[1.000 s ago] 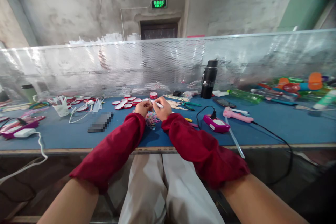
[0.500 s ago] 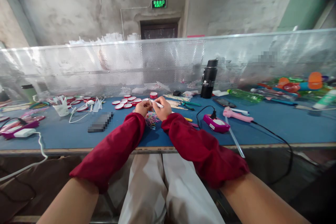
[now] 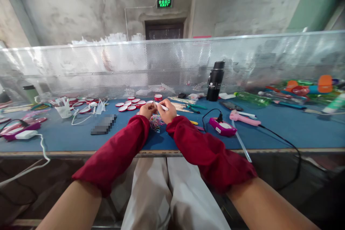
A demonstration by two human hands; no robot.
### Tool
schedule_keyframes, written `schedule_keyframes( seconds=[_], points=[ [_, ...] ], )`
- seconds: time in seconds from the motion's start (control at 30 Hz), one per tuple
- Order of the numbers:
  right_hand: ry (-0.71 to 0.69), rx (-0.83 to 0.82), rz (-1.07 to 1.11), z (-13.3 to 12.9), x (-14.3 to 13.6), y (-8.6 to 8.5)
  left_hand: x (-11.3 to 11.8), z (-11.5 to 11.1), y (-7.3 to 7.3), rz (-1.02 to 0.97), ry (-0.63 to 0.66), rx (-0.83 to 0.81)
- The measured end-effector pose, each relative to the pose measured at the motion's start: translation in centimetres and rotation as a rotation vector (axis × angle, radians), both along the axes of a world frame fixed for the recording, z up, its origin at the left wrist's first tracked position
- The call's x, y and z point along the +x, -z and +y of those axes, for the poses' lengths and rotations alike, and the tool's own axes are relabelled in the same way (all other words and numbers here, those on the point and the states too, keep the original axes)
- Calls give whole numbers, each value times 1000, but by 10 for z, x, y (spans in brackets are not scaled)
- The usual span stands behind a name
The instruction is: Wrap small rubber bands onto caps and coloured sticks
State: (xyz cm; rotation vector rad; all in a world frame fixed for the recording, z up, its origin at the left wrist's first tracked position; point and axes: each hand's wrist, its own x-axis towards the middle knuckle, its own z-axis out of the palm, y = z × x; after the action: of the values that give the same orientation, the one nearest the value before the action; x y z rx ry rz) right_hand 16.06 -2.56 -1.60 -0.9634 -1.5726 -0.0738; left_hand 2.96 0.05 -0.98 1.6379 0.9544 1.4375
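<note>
In the head view, my right hand [image 3: 168, 114] is closed on a white pen-like tool [image 3: 162, 106], its tip pointing left toward my other hand. My left hand [image 3: 147, 110] is pinched close beside that tip; what its fingers hold is too small to make out. Below and between the hands lies a bundle of multicoloured thin strands [image 3: 156, 123] on the blue table [image 3: 161, 145]. Several red-rimmed white discs [image 3: 123, 108] lie left of my left hand, and a small red-and-white roll [image 3: 158, 97] stands just behind the hands.
A black bottle [image 3: 215, 82] stands behind a purple device [image 3: 222, 127] and a pink tool [image 3: 245, 118] with a cord. Thin sticks [image 3: 179, 106] and green-handled pliers [image 3: 194, 108] lie right of my hands. Leftward are a blurred dark phone [image 3: 104, 125] and a cup of white sticks [image 3: 63, 109].
</note>
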Motion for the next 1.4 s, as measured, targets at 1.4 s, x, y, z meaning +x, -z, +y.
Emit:
schedule_keyframes(
  seconds=[1.4],
  points=[
    [-24,-11,-9,2,2,0,-2,13,10,90,5,33]
  ],
)
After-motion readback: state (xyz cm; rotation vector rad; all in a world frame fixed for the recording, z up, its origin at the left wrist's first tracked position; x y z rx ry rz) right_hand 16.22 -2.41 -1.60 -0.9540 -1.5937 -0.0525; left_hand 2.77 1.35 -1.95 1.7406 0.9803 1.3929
